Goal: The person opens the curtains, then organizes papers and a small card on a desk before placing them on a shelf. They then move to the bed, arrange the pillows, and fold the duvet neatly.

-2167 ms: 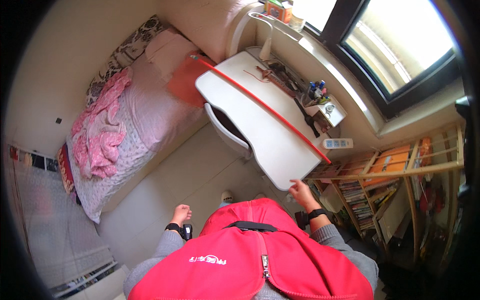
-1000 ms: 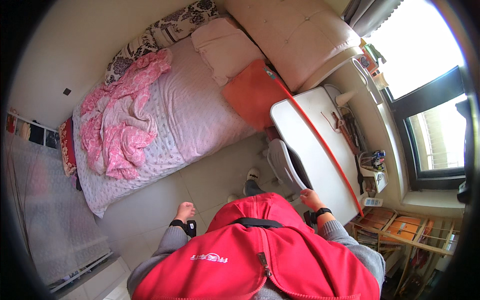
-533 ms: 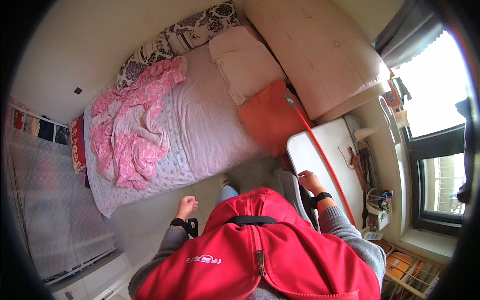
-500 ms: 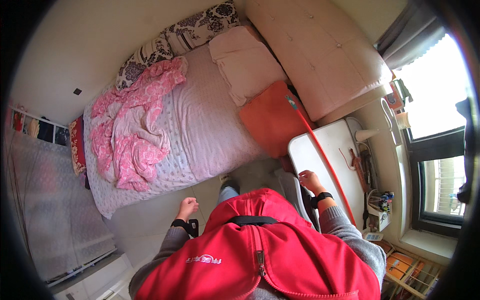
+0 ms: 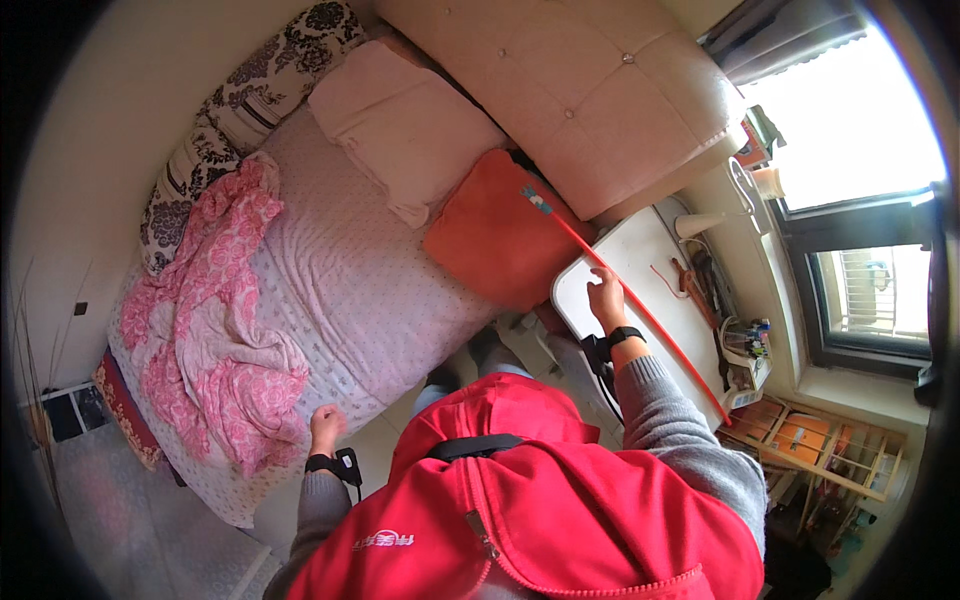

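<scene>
A long red pole (image 5: 655, 322) lies slantwise over the white table (image 5: 640, 245), its teal-and-white end resting on an orange pillow (image 5: 500, 235). My right hand (image 5: 607, 297) is over the table's left part, right beside the pole. Its fingers are partly bent and apart, with a fingertip at the pole's edge; whether they touch cannot be made out. By the bed's near edge, my left hand (image 5: 326, 428) hangs with its fingers curled in and nothing visible in them. The nearest thing to it is a crumpled pink-and-white quilt (image 5: 225, 350) on the bed (image 5: 350, 250).
A pale pillow (image 5: 400, 120) lies beside the tufted headboard (image 5: 560, 85). Along the table's right side stand a white cone-shaped object (image 5: 700, 224) and a small basket of odds and ends (image 5: 745, 345). A wooden rack (image 5: 810, 445) stands at the lower right, below the window (image 5: 870, 290).
My view has turned and come nearer the table. My right hand has moved forward to the red pole, its fingers reaching out. My left hand now appears against the bed's near edge.
</scene>
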`<action>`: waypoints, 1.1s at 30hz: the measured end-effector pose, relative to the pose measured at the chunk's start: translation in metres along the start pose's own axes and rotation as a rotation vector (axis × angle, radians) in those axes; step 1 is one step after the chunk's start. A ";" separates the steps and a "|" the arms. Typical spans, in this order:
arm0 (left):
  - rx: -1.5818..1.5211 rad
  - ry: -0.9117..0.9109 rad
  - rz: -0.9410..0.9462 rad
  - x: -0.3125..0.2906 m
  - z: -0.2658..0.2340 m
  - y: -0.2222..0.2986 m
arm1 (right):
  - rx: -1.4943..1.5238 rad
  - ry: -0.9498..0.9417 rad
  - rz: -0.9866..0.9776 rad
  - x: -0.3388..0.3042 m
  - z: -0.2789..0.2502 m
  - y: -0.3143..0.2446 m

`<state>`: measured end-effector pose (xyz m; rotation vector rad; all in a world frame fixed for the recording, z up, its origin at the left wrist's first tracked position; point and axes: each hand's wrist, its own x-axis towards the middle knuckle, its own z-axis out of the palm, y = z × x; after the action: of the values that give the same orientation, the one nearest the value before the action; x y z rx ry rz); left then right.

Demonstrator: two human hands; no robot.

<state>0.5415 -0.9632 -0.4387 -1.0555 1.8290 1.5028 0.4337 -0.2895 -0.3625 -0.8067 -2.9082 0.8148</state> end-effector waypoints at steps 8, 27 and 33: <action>0.168 -0.041 0.003 -0.040 0.051 0.032 | -0.218 -0.077 0.098 0.072 0.029 0.010; 0.148 -0.071 0.104 0.006 0.124 0.110 | -0.281 0.198 0.237 0.090 -0.002 0.067; 0.270 -0.059 0.000 0.025 0.095 0.083 | 0.046 -0.044 -0.129 0.115 0.068 -0.015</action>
<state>0.4519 -0.8707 -0.4359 -0.8716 1.9245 1.2298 0.3166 -0.2780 -0.4278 -0.5973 -2.9302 0.8939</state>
